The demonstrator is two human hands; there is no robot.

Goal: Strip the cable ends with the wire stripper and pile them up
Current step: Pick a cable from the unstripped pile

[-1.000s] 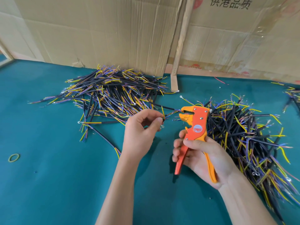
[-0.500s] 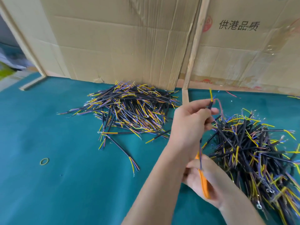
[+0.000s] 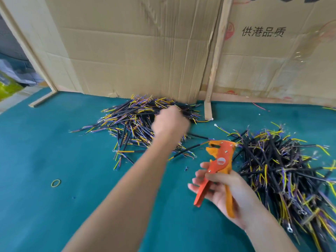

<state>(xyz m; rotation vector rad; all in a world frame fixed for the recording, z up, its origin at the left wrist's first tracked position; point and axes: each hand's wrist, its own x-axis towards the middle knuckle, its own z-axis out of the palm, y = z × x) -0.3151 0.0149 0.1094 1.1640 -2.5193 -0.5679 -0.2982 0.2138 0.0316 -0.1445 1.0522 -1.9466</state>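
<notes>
Since half a second ago the left hand (image 3: pixel 170 122) has swung away from the right-hand heap and now reaches out over the left pile of cables (image 3: pixel 138 122), while the wire stripper (image 3: pixel 217 170), then mostly hidden behind the left forearm, shows in full again. That left hand is blurred; its fingers look curled, knuckles toward the camera, but whether they pinch a cable cannot be told. It covers the pile's right part, and the forearm crosses in front of the pile's near edge.

Lower right, the right hand (image 3: pixel 223 191) grips the orange stripper: its thumb lies across the tool just below the pivot and its fingers curl loosely behind the red handle. The stripper stands roughly upright with its head toward the cardboard and its two handles spread apart.

Just beside the stripper on the right lies the right pile of cables (image 3: pixel 283 170), a larger, looser heap of black cables with yellow, blue and purple cores, running off the frame's lower right edge. A few stray cables lie between the two piles, near the stripper's head.

Both piles rest on the teal table cover (image 3: pixel 54 142). A yellow rubber band (image 3: pixel 56 183) lies alone on it, well apart to the left. Behind stands a cardboard wall (image 3: pixel 136 51) with a wooden batten (image 3: pixel 217 51) leaning against it, its foot just beside the left pile.
</notes>
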